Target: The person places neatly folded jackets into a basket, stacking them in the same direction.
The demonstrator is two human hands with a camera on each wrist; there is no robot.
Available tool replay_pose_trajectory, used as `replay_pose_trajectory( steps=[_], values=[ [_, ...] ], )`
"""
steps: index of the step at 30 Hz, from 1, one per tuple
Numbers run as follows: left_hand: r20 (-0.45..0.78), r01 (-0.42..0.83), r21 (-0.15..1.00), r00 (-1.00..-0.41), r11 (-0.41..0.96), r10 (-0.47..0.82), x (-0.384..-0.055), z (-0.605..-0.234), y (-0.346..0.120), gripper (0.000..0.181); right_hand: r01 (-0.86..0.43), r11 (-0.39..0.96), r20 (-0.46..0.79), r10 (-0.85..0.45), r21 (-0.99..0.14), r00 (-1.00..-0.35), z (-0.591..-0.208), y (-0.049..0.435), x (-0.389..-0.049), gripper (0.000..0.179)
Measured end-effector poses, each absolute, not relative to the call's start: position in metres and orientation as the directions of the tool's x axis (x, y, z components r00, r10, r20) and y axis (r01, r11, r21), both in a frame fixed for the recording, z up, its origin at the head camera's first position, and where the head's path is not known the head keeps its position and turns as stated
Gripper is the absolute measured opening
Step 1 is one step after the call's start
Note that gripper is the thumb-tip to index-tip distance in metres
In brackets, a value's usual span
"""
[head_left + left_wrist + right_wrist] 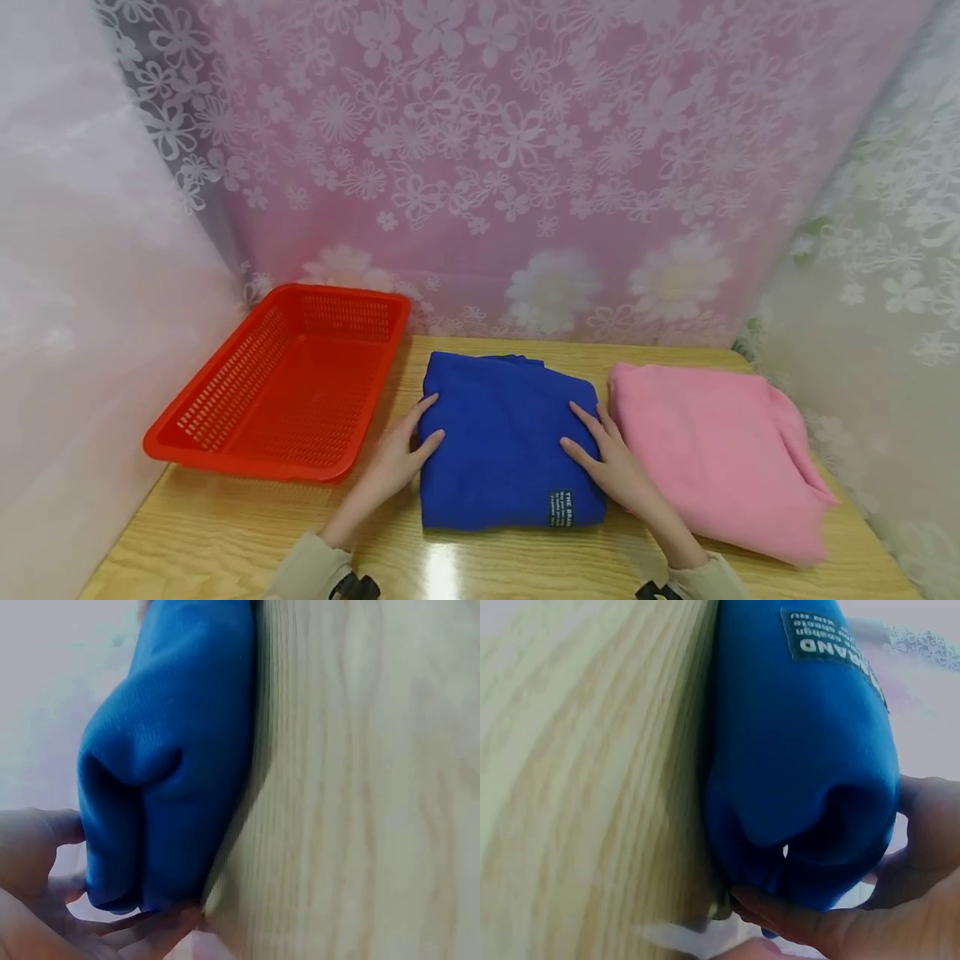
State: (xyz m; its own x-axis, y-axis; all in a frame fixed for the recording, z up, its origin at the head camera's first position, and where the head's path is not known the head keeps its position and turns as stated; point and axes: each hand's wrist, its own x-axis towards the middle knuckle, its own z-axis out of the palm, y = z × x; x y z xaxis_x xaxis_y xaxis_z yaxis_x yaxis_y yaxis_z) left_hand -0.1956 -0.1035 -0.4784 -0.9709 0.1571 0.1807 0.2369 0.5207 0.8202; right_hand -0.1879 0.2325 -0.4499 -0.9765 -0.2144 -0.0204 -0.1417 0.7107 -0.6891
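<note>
A blue folded garment [506,442] lies on the wooden table, with a dark printed label [561,507] near its front right corner. My left hand [401,450] holds its left side, thumb and a finger over the top. On the opposite side my right hand [611,462] grips it the same way. Both wrist views show the rolled, layered ends of the blue cloth [172,802], with fingers [802,919] curving round the lower edge in the right wrist view. A pink folded garment [720,458] lies just right of my right hand.
A red plastic basket [378,392] with slotted walls stands on the table [247,542] at the left, nothing in it. Pale flowered curtains [480,167] hang behind the table and along both sides.
</note>
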Motion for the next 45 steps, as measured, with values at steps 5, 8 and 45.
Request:
replay_pose_trajectory(
  steps=[5, 8, 45],
  values=[
    [0.056, 0.122, 0.932, -0.979, 0.342, 0.198, -0.191, -0.476, -0.104, 0.064, -0.052, 0.653, -0.110, -0.204, -0.756, -0.973, -0.449, 0.235, -0.187, 0.074],
    [-0.047, 0.007, 0.969, -0.976, 0.245, 0.214, -0.189, -0.472, -0.104, 0.067, 0.026, 0.589, -0.179, -0.202, -0.808, -0.963, -0.449, 0.235, -0.186, 0.074],
    [-0.102, -0.127, 0.988, -0.963, -0.087, 0.248, -0.191, -0.431, -0.106, 0.071, 0.220, 0.016, -0.212, -0.345, -0.975, -0.914, -0.400, 0.258, -0.178, 0.070]
  ],
)
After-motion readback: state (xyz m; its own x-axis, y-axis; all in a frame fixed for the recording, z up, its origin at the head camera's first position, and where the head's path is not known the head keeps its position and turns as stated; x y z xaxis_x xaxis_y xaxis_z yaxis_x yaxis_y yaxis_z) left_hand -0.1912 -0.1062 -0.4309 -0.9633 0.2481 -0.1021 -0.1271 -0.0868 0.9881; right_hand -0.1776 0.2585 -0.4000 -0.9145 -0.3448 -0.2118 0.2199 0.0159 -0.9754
